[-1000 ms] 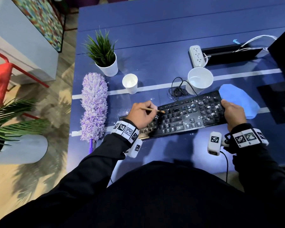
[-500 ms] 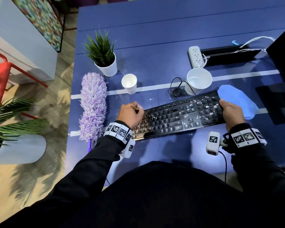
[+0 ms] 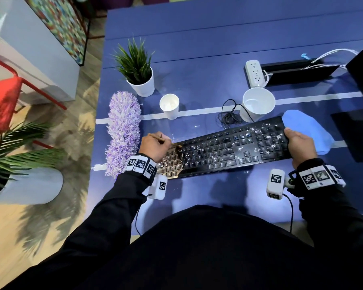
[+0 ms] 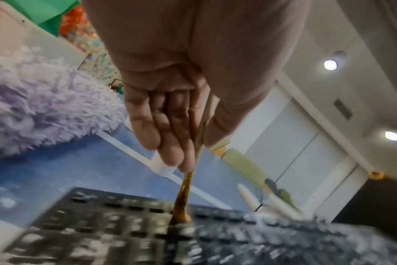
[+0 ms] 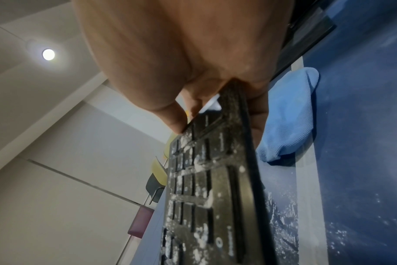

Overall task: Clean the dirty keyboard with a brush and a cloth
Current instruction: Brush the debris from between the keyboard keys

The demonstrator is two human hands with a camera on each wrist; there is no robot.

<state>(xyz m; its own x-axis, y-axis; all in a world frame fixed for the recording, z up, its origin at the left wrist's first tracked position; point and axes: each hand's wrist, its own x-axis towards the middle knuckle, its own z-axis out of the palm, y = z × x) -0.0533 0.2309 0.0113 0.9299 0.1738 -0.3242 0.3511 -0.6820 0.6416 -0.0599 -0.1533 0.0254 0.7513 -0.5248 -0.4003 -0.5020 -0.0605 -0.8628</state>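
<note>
A black keyboard flecked with white crumbs lies across the blue table. My left hand holds a thin wooden-handled brush over the keyboard's left end; in the left wrist view the brush has its dark bristles down on the keys. My right hand grips the keyboard's right end, thumb on top; the right wrist view shows the keyboard raised off the table on that side. A folded blue cloth lies just behind my right hand, also seen as the cloth.
A purple fluffy duster lies left of the keyboard. Behind stand a small paper cup, a larger white cup, a potted plant, a power strip and a coiled cable. White crumbs dot the table.
My left hand swept the brush from mid-keyboard toward the left end, then came slightly back right onto the keys. The right hand kept its grip on the keyboard's right end.
</note>
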